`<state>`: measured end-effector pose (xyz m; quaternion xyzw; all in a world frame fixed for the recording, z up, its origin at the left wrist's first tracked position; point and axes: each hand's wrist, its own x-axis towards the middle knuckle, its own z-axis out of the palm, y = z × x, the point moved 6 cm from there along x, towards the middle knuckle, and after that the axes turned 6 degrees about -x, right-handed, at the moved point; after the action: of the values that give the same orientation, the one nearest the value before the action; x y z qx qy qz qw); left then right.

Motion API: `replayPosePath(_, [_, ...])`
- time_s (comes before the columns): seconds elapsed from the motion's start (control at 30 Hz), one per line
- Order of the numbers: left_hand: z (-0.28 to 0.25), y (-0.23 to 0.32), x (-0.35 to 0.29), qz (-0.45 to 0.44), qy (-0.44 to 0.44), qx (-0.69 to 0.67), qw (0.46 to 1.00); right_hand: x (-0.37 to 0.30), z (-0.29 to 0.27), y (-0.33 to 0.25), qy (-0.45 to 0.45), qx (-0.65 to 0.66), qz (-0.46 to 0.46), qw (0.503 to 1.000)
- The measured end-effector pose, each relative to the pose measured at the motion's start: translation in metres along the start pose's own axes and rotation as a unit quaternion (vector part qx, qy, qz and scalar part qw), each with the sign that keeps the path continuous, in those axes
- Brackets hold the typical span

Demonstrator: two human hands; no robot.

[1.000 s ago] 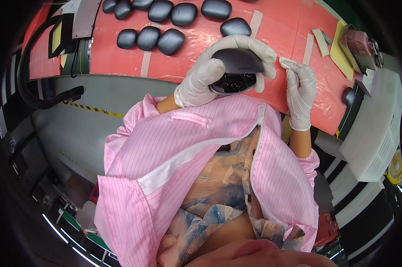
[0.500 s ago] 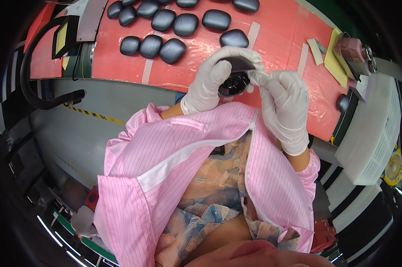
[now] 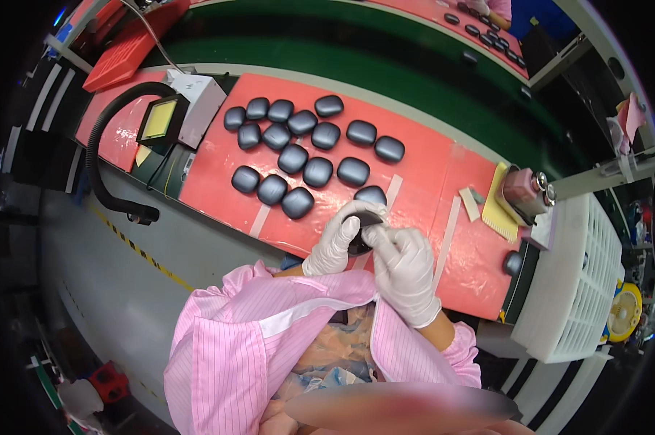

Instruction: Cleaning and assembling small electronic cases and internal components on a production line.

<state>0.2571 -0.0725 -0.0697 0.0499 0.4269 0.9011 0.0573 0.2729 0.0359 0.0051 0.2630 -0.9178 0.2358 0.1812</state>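
In my white-gloved left hand (image 3: 332, 248) is an opened earbud case (image 3: 357, 246), dark grey outside with a glossy black inside; the fingers wrap around it. My gloved right hand (image 3: 407, 274) has its fingertips pinched together at the open side of the case. Whatever it pinches, if anything, is hidden by the fingers. Just beyond my left hand lies one closed earbud case (image 3: 372, 194). Several more closed cases, such as this one (image 3: 317, 172), lie in loose rows on the red-covered table (image 3: 422, 210).
To the left, a black flexible hose (image 3: 94, 156) curves beside a grey box (image 3: 201, 105). A pink bottle (image 3: 519, 186) and a yellow notepad (image 3: 495, 210) stand to the right, near a lone dark case (image 3: 512, 262) and a white crate (image 3: 559, 290). Another person's hand (image 3: 478, 6) is at the far table.
The view has lifted and widened, showing more of the table. My right fingertips have moved closer in over the open case; my left hand still holds it.
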Motion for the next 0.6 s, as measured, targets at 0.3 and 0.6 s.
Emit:
replayPosePath(0.3, [-0.001,-0.009,-0.003,-0.016,-0.047,-0.015,0.999,-0.011,-0.003,0.0,-0.032,-0.074,0.001,0.997])
replayPosePath(0.6, [0.006,0.013,0.019,0.055,-0.07,-0.015,0.996,-0.032,-0.014,0.047,0.074,0.123,0.159,0.977])
